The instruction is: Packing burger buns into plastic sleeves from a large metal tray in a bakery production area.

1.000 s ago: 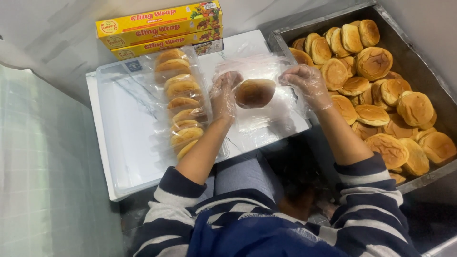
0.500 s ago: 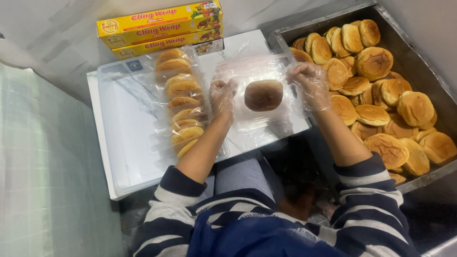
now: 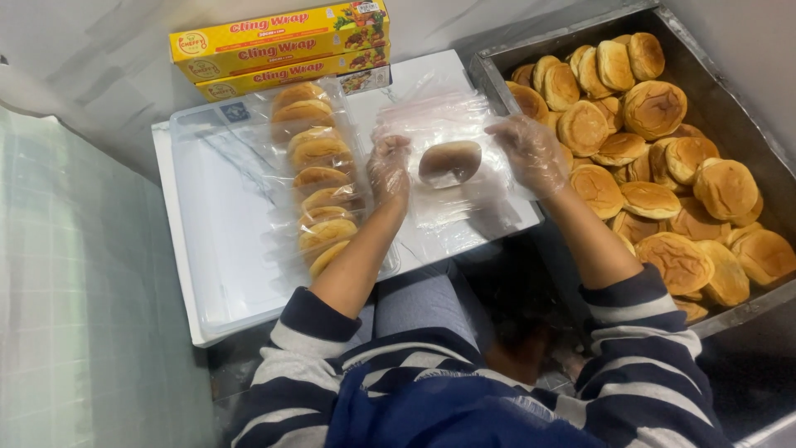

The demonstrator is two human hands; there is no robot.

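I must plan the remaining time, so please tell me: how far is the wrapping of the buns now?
Done: a row of wrapped buns lies on the white board. In hand: one bun sits on a clear plastic sheet, with the left hand and right hand, both gloved, at its sides. Left: the metal tray holds many unwrapped buns, far more than are wrapped.

— What can't be made out at twelve o'clock?
— The yellow wrap boxes (image 3: 278, 46) hide the white board (image 3: 207, 216)'s far edge.
— And three o'clock?
— The bun tray (image 3: 750, 124) runs off-frame; lower buns lie buried.
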